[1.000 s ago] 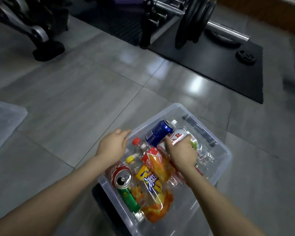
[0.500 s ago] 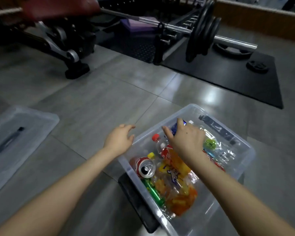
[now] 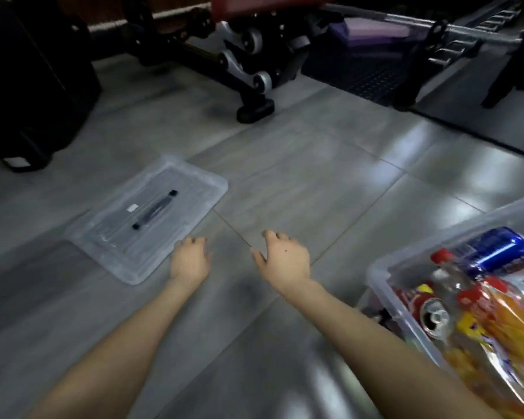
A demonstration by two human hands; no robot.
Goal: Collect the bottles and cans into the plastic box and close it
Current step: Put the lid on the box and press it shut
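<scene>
The clear plastic box sits at the lower right on the floor, partly cut off by the frame edge. In it lie a blue can, a red can, red-capped bottles and an orange-labelled bottle. Its clear lid, with a black handle, lies flat on the floor to the left. My left hand hovers at the lid's near right corner, fingers apart, holding nothing. My right hand is over bare floor between lid and box, fingers spread and empty.
Grey tiled floor runs between lid and box. A weight bench frame with a black foot stands behind. A dark case fills the far left, and a black mat with rack legs lies at the back right.
Both hands have left the box and moved left toward the lid. The view has swung left, so the box now sits at the right edge and the lid is in full view.
</scene>
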